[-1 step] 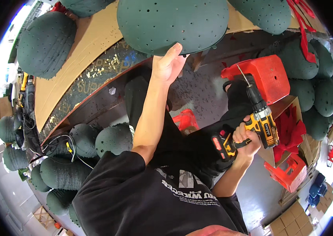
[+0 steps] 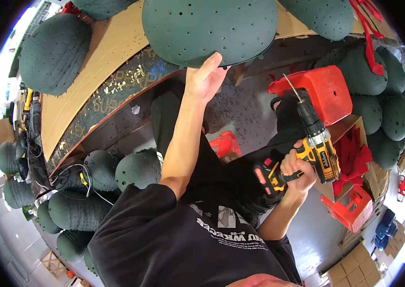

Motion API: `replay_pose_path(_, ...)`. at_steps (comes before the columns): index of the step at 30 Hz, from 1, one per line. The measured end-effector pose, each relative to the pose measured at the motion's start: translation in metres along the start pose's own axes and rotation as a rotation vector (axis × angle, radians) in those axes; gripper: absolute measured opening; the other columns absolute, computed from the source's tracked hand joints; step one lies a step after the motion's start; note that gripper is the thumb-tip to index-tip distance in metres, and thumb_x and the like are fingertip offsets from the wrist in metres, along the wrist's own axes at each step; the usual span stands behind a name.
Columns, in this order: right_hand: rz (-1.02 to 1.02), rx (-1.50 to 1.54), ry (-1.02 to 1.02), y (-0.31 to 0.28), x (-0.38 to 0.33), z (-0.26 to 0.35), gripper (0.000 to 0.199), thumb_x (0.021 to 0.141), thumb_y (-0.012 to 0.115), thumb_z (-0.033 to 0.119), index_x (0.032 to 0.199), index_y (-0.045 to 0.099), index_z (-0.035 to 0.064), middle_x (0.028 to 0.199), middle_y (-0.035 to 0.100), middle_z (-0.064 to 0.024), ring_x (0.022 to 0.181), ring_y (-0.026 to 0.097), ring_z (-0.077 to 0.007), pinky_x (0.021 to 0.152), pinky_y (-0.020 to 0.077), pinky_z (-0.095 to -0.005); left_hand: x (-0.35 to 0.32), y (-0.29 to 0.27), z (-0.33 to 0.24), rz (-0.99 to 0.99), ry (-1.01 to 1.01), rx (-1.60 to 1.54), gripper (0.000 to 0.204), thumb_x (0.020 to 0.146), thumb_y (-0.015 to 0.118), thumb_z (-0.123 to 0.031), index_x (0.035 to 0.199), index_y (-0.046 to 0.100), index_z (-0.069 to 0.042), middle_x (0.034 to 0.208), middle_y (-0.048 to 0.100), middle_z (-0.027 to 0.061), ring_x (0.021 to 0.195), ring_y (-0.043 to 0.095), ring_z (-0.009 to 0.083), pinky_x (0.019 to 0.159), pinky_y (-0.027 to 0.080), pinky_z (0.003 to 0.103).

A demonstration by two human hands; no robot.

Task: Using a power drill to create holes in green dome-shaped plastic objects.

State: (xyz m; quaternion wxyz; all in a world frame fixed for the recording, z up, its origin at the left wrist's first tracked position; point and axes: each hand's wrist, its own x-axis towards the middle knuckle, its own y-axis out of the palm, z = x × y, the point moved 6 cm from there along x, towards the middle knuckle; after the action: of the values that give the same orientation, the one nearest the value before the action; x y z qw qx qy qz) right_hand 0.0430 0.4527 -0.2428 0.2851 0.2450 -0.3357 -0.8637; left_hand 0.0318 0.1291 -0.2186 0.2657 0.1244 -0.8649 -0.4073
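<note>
My left hand (image 2: 205,79) grips the near rim of a dark green dome-shaped shell (image 2: 209,31) dotted with small holes. Its thumb lies on the outside of the shell; the other fingers are mostly hidden beneath the rim. To the right, my right hand (image 2: 298,170) is wrapped round the handle of a yellow and black cordless drill (image 2: 318,153). A long thin bit (image 2: 292,87) sticks out of the drill's chuck, pointing up and slightly left. The bit is apart from the shell.
A cardboard-covered table (image 2: 102,52) carries more green shells (image 2: 55,53). Stacked shells lie at lower left (image 2: 79,210) and far right (image 2: 365,71). Near the drill are a red stool (image 2: 324,93) and a carton of red fabric (image 2: 353,158). A cable (image 2: 87,174) hangs at left.
The drill has tilted slightly, with its bit's tip moving a little to the left and up. My left hand stays on the shell's rim.
</note>
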Motion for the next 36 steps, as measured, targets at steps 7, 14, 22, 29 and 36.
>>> replay_pose_path(7, -0.016, -0.594, -0.098, 0.106, -0.008, 0.007, 0.043, 0.08, 0.055, 0.005, 0.121, 0.046, -0.0072, 0.064, 0.046, -0.0045, 0.052, 0.045, -0.0136, 0.053, 0.0408, -0.0289, -0.007, -0.011, 0.007, -0.012, -0.015, -0.048, 0.045, 0.093, 0.064, -0.008, 0.136, 0.053, -0.011, 0.139, 0.055, 0.0049, 0.137, 0.044, 0.0255, 0.118, 0.026, 0.055)
replay_pose_path(14, 0.013, -1.17, -0.361, 0.133, -0.016, 0.016, 0.037, 0.082, 0.06, 0.005, 0.118, 0.054, 0.0026, 0.082, 0.055, -0.0024, 0.069, 0.054, -0.0161, 0.066, 0.0466, -0.0305, -0.005, -0.013, 0.006, 0.029, -0.003, -0.077, 0.049, 0.094, 0.062, -0.008, 0.141, 0.048, -0.012, 0.143, 0.051, 0.0047, 0.139, 0.04, 0.0264, 0.119, 0.021, 0.056)
replay_pose_path(22, 0.072, -1.775, -0.664, 0.162, -0.023, 0.012, 0.032, 0.085, 0.067, 0.005, 0.116, 0.063, 0.0139, 0.103, 0.065, 0.0, 0.089, 0.065, -0.019, 0.08, 0.0533, -0.0323, -0.007, -0.021, 0.009, 0.032, 0.016, -0.085, 0.046, 0.095, 0.06, -0.006, 0.139, 0.049, -0.011, 0.142, 0.051, 0.0042, 0.139, 0.04, 0.0258, 0.119, 0.021, 0.055)
replay_pose_path(29, 0.186, -2.124, -1.002, 0.204, -0.017, 0.01, 0.024, 0.082, 0.069, 0.001, 0.103, 0.071, 0.0114, 0.093, 0.069, -0.002, 0.081, 0.068, -0.019, 0.074, 0.0542, -0.0315, -0.012, -0.025, 0.01, 0.014, 0.046, -0.077, 0.038, 0.094, 0.061, -0.005, 0.131, 0.057, -0.011, 0.134, 0.057, 0.0023, 0.133, 0.046, 0.021, 0.117, 0.026, 0.05)
replay_pose_path(36, 0.193, -2.045, -0.881, 0.197, 0.005, -0.002, 0.016, 0.077, 0.074, 0.001, 0.089, 0.076, 0.011, 0.088, 0.071, -0.0058, 0.079, 0.069, -0.023, 0.07, 0.0552, -0.0338, -0.032, -0.016, 0.021, -0.164, 0.074, -0.039, 0.036, 0.09, 0.066, 0.001, 0.124, 0.06, -0.006, 0.119, 0.062, 0.0034, 0.109, 0.058, 0.0144, 0.099, 0.043, 0.032)
